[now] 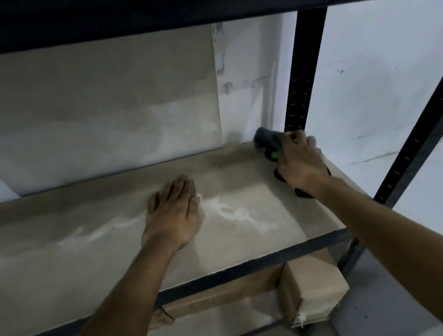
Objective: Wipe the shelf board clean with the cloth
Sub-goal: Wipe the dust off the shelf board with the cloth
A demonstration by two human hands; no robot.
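Gripping crumpled dark cloth (267, 143), right hand (301, 164), dusty matte shelf board (85, 263)

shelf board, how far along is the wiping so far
Done: hard to tell; the far right part of the shelf board shows no white streaks. In hand: the right hand grips the dark cloth at the back right corner, while the left hand rests flat mid-board. Left: white dust streaks run across the middle, on both sides of the left hand.

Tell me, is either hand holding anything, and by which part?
The right hand grips the dark cloth bunched around its middle; the left hand lies flat, holding nothing.
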